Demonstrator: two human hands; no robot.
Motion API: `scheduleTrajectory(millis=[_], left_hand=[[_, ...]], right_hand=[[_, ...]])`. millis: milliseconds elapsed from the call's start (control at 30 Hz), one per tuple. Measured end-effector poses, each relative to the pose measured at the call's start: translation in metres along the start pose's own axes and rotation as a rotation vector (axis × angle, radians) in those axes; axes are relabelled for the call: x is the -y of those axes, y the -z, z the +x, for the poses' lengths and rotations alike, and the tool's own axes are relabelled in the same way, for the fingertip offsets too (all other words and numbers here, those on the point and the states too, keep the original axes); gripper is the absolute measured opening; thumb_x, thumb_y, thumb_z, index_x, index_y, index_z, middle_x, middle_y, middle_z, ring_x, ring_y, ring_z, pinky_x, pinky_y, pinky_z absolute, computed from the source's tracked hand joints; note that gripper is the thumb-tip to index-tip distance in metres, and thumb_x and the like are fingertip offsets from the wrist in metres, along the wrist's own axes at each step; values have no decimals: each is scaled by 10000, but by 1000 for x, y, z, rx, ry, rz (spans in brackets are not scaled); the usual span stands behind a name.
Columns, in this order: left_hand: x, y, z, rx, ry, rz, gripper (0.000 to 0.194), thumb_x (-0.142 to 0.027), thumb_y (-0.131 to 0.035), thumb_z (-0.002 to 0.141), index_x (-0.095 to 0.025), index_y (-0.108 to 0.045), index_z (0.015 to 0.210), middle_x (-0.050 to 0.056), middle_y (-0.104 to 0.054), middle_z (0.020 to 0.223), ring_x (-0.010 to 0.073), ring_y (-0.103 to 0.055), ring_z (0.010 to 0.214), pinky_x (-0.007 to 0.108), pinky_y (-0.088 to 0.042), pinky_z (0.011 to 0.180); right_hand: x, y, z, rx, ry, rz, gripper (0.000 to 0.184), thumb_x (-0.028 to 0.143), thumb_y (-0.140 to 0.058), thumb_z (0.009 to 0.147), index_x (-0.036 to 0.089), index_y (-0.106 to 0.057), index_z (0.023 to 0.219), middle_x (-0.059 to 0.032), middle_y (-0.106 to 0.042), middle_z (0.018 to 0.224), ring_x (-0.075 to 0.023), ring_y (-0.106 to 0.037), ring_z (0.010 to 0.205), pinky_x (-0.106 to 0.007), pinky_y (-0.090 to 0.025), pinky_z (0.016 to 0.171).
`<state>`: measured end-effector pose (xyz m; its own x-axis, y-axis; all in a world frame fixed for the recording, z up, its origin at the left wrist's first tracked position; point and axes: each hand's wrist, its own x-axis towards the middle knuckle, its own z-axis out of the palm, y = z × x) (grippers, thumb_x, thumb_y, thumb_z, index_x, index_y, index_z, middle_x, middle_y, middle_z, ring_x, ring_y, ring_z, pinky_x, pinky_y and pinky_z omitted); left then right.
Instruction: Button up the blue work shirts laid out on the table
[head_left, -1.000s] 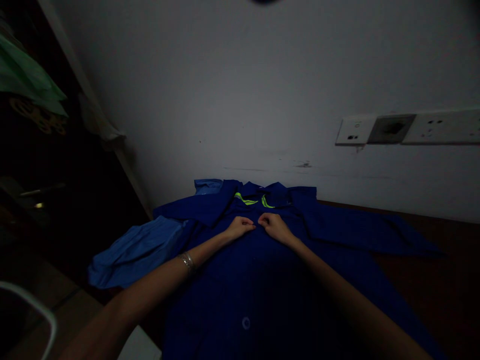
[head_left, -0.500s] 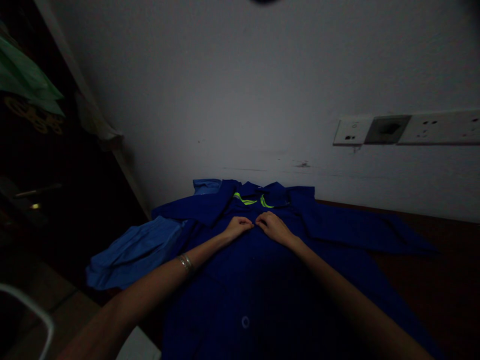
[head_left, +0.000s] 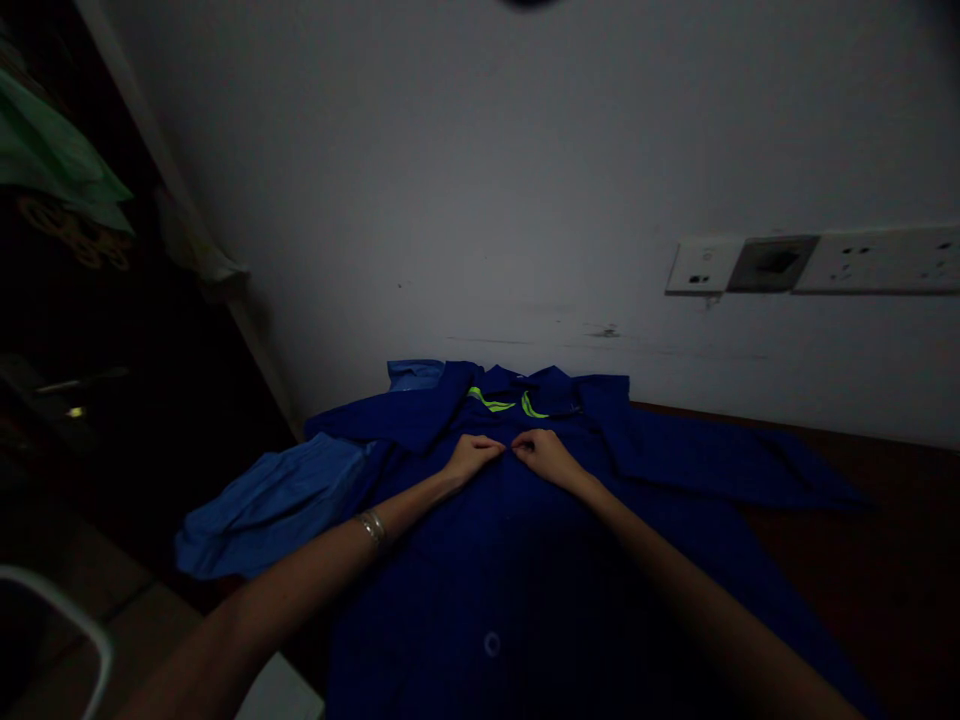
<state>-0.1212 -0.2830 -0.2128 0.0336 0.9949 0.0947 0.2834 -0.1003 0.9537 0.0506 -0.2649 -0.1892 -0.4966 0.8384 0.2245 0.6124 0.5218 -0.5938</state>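
- blue shirt (head_left: 450, 590) runs lengthwise down from its collar (head_left: 554, 378)
- left hand (head_left: 472, 457), right hand (head_left: 547, 457) equally close, just below collar
- each grip looks pinched on shirt front

Dark blue garment (head_left: 450, 590) is spread on worktop (head_left: 907, 545) against wall (head_left: 450, 180); its front is pinched by left hand (head_left: 472, 456) and right hand (head_left: 549, 459), held nearly together below yellow-green strips (head_left: 491, 405). Lighter blue cloth (head_left: 274, 510) is partly covered at left. Sockets (head_left: 889, 262) are wall-mounted, right.
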Motion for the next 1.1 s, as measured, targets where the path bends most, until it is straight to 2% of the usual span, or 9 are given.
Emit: scheduleTrajectory(millis=[133,367,667,867,1000,1100], left_hand=[[0,1,0,-41,-64,65,169,-236,-605,642,-120,-698,723,51,-638,781,138,-553,720,223,-413,657],[6,2,3,-39,-111,68,150,-244,-632,638,-133,-697,714,47,-637,774,146,-563,744,234,-430,702],[5,0,1,-7,-123,51,180,-267,-621,648,-125,-695,731,49,-655,779,146,-572,737,243,-431,716],[4,-5,0,-130,-6,11,208,-253,-598,662,-109,-674,792,43,-657,730,137,-568,675,232,-433,642],[4,-7,-2,-190,-77,135,152,-199,-595,647,-112,-664,750,33,-627,705,118,-542,650,215,-419,620],[2,-9,-7,-186,-149,285,112,-152,-589,634,-115,-664,708,30,-601,712,102,-514,623,212,-408,609]], right_hand=[[6,-1,-1,-24,-42,-6,265,323,-537,712,162,-675,872,-64,-667,837,-164,-603,748,-218,-412,640],[28,-7,-14,-90,-92,-289,382,465,-540,708,173,-635,936,-103,-609,958,-212,-584,842,-265,-411,686],[32,-20,-20,-75,-73,-475,266,312,-473,774,149,-607,935,-112,-570,957,-210,-568,859,-264,-420,677],[28,-15,-19,-55,-63,-446,257,267,-447,795,162,-632,939,-114,-594,955,-202,-584,843,-264,-417,702],[22,-13,-17,-70,-40,-381,265,241,-450,789,163,-652,942,-114,-626,954,-192,-592,862,-247,-411,738],[16,-12,-14,-98,-25,-276,285,227,-452,770,156,-662,950,-109,-648,949,-192,-593,889,-244,-407,774]])
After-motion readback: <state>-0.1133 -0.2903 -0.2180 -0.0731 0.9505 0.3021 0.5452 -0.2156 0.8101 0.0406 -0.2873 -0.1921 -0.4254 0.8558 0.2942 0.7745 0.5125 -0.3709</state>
